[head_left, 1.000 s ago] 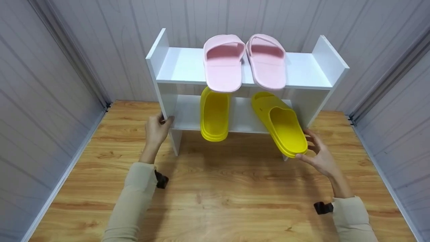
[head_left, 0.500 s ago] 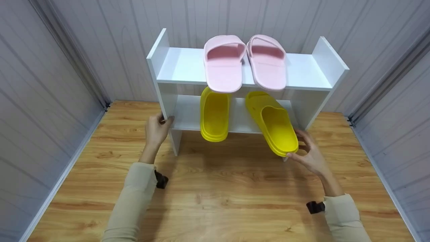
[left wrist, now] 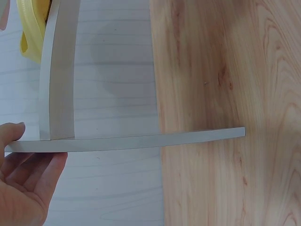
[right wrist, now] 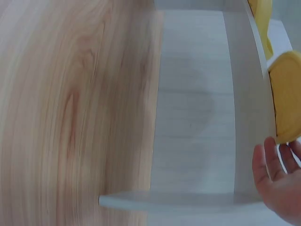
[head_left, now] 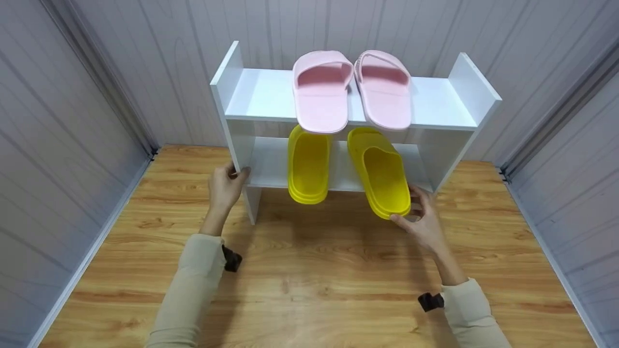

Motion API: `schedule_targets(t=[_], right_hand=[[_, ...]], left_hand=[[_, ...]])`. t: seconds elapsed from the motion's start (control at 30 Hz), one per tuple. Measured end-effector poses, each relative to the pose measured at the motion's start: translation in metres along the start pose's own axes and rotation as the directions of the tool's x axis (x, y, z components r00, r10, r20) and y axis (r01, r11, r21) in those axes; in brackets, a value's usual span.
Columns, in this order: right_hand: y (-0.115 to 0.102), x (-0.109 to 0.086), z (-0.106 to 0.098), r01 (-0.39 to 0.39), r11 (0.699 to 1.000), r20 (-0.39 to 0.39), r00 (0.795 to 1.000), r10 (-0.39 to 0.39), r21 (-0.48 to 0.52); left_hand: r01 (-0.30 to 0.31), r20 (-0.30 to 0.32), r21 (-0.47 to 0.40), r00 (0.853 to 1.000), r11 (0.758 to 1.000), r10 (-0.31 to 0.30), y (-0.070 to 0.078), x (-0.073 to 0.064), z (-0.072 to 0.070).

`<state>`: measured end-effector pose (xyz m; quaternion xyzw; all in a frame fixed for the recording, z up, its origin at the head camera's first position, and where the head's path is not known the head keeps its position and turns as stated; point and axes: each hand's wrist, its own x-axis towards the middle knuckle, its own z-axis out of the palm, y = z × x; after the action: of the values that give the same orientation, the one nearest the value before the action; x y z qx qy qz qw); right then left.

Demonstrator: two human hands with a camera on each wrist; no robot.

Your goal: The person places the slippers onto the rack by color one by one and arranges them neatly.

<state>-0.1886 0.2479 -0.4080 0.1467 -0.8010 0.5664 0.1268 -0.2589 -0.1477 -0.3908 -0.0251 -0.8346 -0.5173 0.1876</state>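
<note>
A white two-tier shoe rack stands against the back wall. My left hand grips its left side panel, thumb in front and fingers behind, as the left wrist view also shows. On the lower board my right hand holds the heel of the right yellow slipper, thumb at the heel end and fingers along the outer side. That slipper lies slanted, toe to the back left, heel jutting past the board. Left of it, the other yellow slipper points straight back. The upper shelf partly covers its toe.
Two pink slippers lie side by side on the upper shelf, heels over its front edge. Grey panelled walls enclose the rack on three sides. Wood-patterned flooring spreads in front.
My right hand has shifted the right yellow slipper leftward along the lower board, closer to its mate, and it has turned a little straighter. My left hand keeps its place on the panel.
</note>
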Motion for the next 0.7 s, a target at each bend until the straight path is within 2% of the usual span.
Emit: schedule_targets(t=[0.13, 0.23, 0.33, 0.5, 0.57, 0.7], right_hand=[[-0.004, -0.001, 0.011, -0.043, 0.999, -0.05, 0.998, 0.043, 0.005], [-0.005, -0.001, 0.019, -0.04, 0.999, -0.089, 0.995, 0.039, -0.004], [0.006, 0.001, 0.024, -0.031, 0.999, -0.125, 0.992, 0.03, -0.01], [0.027, 0.003, 0.034, 0.022, 0.999, -0.195, 0.98, -0.027, -0.03], [0.044, 0.006, 0.038, 0.055, 0.998, -0.231, 0.971, -0.058, -0.019], [0.044, 0.006, 0.044, 0.072, 0.997, -0.275, 0.958, -0.076, -0.025]], left_hand=[[0.0, -0.004, 0.0, 1.0, 1.0, 0.0, 0.0, 0.0, 0.0], [-0.004, -0.016, 0.005, 1.0, 1.0, 0.004, 0.0, 0.0, 0.0], [-0.016, -0.025, 0.016, 1.0, 1.0, 0.017, -0.001, 0.0, 0.0], [-0.047, -0.028, 0.038, 0.998, 0.998, 0.048, -0.001, -0.001, 0.0], [-0.048, -0.028, 0.04, 0.998, 0.998, 0.049, -0.001, -0.001, 0.0], [-0.029, -0.025, 0.033, 0.999, 0.999, 0.03, -0.001, -0.001, 0.0]])
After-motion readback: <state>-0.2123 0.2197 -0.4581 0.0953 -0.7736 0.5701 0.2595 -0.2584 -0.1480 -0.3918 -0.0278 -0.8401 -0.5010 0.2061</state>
